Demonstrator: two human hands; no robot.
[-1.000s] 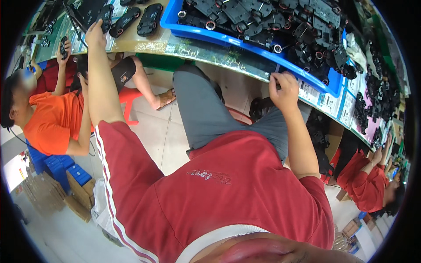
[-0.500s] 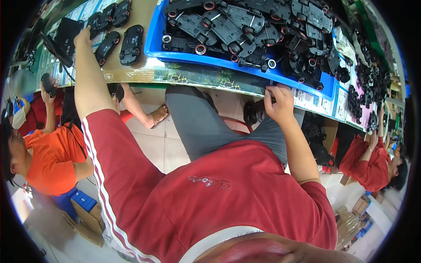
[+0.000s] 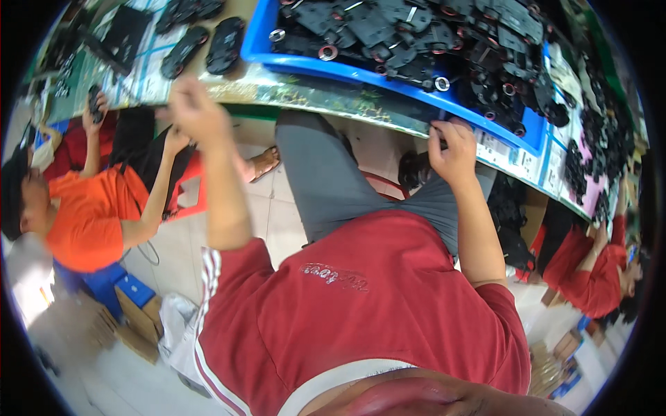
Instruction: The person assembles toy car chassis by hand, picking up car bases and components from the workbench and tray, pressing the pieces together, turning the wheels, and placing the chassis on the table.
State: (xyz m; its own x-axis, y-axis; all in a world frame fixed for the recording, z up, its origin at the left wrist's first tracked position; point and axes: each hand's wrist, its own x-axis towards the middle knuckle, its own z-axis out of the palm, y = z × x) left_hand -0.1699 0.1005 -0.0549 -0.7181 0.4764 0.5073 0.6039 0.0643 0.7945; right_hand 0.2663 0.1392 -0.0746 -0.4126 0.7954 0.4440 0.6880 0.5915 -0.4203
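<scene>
My left hand [image 3: 198,111] is smeared by motion, in front of the table's near edge on the left. Its fingers cannot be made out. Just beyond it, two black toy car chassis [image 3: 184,53] [image 3: 225,46] lie on brown cardboard. My right hand [image 3: 454,149] rests at the table edge below the blue tray [image 3: 333,67], with its fingers curled and thumb close to them. Whatever those fingers hold, if anything, is hidden. Black chassis [image 3: 388,31] with red-rimmed wheels are heaped in the tray.
More chassis [image 3: 191,12] stand at the far left, next to a black flat object [image 3: 125,35]. Small black parts [image 3: 593,149] crowd the table's right end. At left, a person in orange [image 3: 87,215] holds a dark piece [image 3: 95,104]; another in red [image 3: 590,270] sits at right.
My left hand has left the chassis and black object at the far left, coming back toward me and to the right. My right hand stays at the table edge.
</scene>
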